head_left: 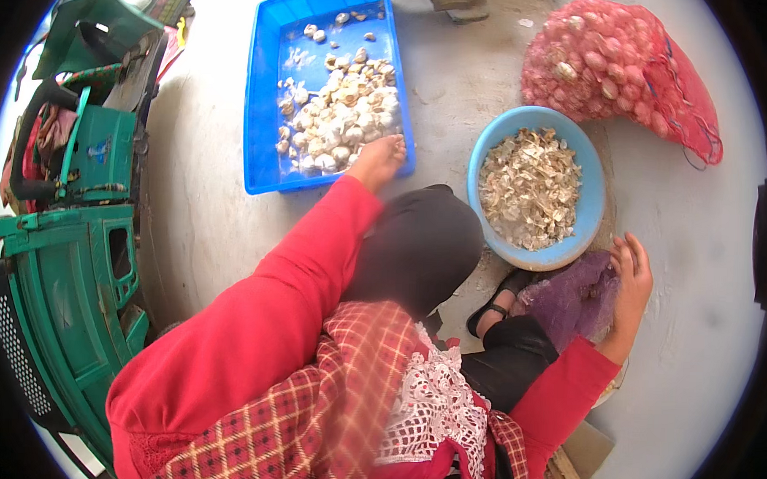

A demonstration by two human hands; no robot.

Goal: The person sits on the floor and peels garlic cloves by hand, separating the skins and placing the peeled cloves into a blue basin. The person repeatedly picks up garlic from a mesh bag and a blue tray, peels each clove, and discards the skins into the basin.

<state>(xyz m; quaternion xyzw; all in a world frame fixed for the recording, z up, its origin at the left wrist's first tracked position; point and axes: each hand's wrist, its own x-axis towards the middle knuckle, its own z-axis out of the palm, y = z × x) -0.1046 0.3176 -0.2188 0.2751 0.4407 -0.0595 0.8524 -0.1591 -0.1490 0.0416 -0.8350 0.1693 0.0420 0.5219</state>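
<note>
My left hand (382, 161) is at the near right corner of a blue plastic tray (264, 109), its fingers curled closed; what they hold, if anything, is hidden. Whitish garlic bulbs (341, 111) lie heaped in the tray, with a few loose ones toward its far end. My right hand (632, 282) hovers to the right of a light blue basin (595, 192), fingers stretched up and apart, with nothing seen in them. Dry garlic skins (529, 185) fill much of the basin. Beside my right hand lies a purple mesh cloth or bag (571, 301).
A red mesh sack (609, 66) full of garlic slumps on the floor behind the basin. Along the left stands a green vehicle body (69, 288) with open metal parts. My knee (421, 249) rises between tray and basin. Pieces of wood or cardboard (587, 449) lie at lower right.
</note>
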